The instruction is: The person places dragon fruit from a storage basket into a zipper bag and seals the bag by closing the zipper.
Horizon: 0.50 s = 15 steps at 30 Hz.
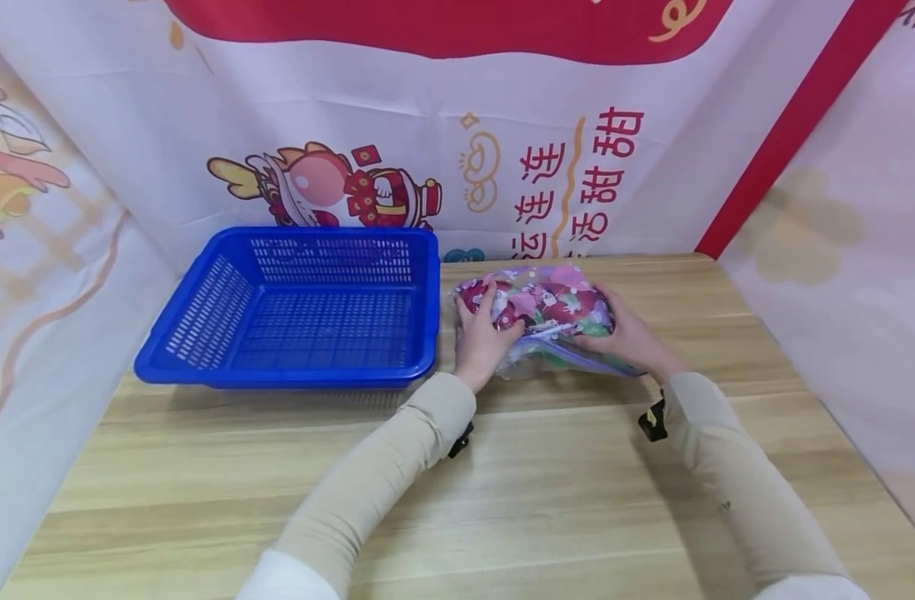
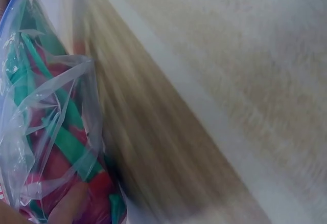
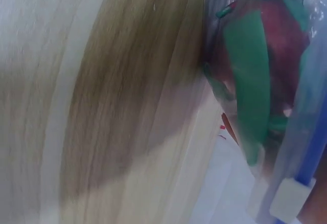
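Note:
A clear slider zip bag [image 1: 553,302] with a pink and purple printed face lies on the table, right of the blue basket. Red and green contents show through its plastic in both wrist views; their kind is unclear. My left hand [image 1: 487,337] grips the bag's left part, thumb and fingers spread over its top. On the right end, my right hand [image 1: 628,335] holds the bag between thumb and fingers. The blue zip strip runs along the near side, and its white slider [image 3: 289,199] shows in the right wrist view.
A blue plastic basket [image 1: 427,354] with slotted walls and nothing in it stands at the left on the wood-grain table [image 1: 547,492]. A printed white cloth [image 1: 397,100] hangs behind the table, with more cloth at both sides.

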Available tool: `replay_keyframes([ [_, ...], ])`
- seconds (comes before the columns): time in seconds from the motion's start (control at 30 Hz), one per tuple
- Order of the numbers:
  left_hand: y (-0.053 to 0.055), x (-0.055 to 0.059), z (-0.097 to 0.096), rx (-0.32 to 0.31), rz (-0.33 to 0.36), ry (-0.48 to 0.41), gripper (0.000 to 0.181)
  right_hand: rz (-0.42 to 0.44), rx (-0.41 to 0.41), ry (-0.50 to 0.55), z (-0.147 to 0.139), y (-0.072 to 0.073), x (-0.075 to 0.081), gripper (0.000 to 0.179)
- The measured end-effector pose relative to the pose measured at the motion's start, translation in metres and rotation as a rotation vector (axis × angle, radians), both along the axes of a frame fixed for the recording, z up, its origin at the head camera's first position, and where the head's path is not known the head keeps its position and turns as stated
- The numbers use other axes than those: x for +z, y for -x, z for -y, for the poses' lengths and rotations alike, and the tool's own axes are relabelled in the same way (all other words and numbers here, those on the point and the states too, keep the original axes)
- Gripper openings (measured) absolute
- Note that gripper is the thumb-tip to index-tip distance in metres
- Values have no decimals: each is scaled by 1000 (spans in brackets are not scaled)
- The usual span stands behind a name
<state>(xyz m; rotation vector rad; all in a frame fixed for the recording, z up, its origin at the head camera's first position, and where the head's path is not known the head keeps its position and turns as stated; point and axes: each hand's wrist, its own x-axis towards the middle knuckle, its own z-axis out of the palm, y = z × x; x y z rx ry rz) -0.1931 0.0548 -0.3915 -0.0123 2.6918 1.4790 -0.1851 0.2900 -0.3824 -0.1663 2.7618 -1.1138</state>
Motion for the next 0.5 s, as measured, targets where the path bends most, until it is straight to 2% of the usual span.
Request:
replay_keyframes([
  [0.27,-1,-5,-5,37,-52,-34,74,-40,-53,23,1,-1,-7,101],
  [0.5,3,-9,-11,79,-105,-39,79,-56,-103,60,-1,0,-13,99],
])
